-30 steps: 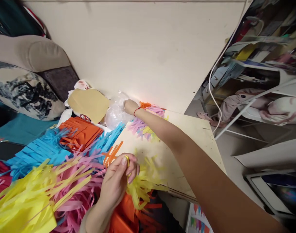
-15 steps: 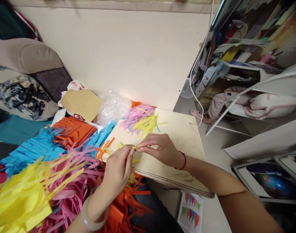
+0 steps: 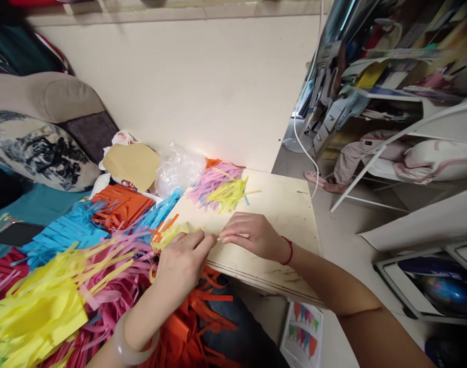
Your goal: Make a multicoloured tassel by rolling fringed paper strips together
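Observation:
Over the front of a pale wooden board [image 3: 279,214], my left hand [image 3: 185,258] is closed, with a bangle at its wrist. Yellow tissue-paper strips of a tassel [image 3: 171,235] spread out behind its knuckles. Facing it, my right hand [image 3: 254,236] pinches thumb against fingers, a red cord round the wrist. Fingertips of both hands meet at a thin, twisted end of the yellow paper tassel, mostly hidden by the fingers. Farther back on the board lie a pink paper tassel [image 3: 214,183] and a yellow fringed bundle [image 3: 231,194]. Orange strips [image 3: 163,225] rest at the board's left edge.
Yellow fringed paper [image 3: 38,317], blue fringes [image 3: 67,232] and orange fringes [image 3: 122,204] pile up on the left. A clear plastic bag [image 3: 180,171] sits behind them. A printed picture of tassels [image 3: 304,329] lies below the board; a white chair [image 3: 382,171] stands right.
My left hand has turned more palm-down, and the yellow bit at its fingertips is now covered. The yellow strips have shifted left behind that hand. My right hand keeps its pinch.

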`<control>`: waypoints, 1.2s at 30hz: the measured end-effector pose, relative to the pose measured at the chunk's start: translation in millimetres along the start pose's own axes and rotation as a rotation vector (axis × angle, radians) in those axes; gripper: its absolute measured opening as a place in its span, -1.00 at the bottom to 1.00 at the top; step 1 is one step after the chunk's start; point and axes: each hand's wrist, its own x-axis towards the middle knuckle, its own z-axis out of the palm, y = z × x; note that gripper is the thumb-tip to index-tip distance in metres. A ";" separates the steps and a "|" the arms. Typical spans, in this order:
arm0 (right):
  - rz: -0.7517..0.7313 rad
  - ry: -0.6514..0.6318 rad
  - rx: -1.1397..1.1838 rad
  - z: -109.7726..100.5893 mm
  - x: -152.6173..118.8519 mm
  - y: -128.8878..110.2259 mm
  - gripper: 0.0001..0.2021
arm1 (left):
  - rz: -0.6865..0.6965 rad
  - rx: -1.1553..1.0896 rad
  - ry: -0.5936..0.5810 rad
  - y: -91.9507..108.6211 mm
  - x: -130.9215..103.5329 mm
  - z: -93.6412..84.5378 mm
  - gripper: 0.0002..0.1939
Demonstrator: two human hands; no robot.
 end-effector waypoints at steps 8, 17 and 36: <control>0.015 0.034 0.022 9.1 -2.7 3.7 -0.88 | -0.064 -0.088 -0.068 7.7 2.0 7.6 -0.85; 0.144 0.055 0.070 -0.6 0.1 5.4 -0.88 | -0.075 -0.237 -0.102 1.9 2.7 17.7 -0.81; -0.018 0.025 -0.083 -0.4 -3.3 8.6 -0.91 | -0.001 -0.031 -0.194 -1.3 3.4 8.8 -0.70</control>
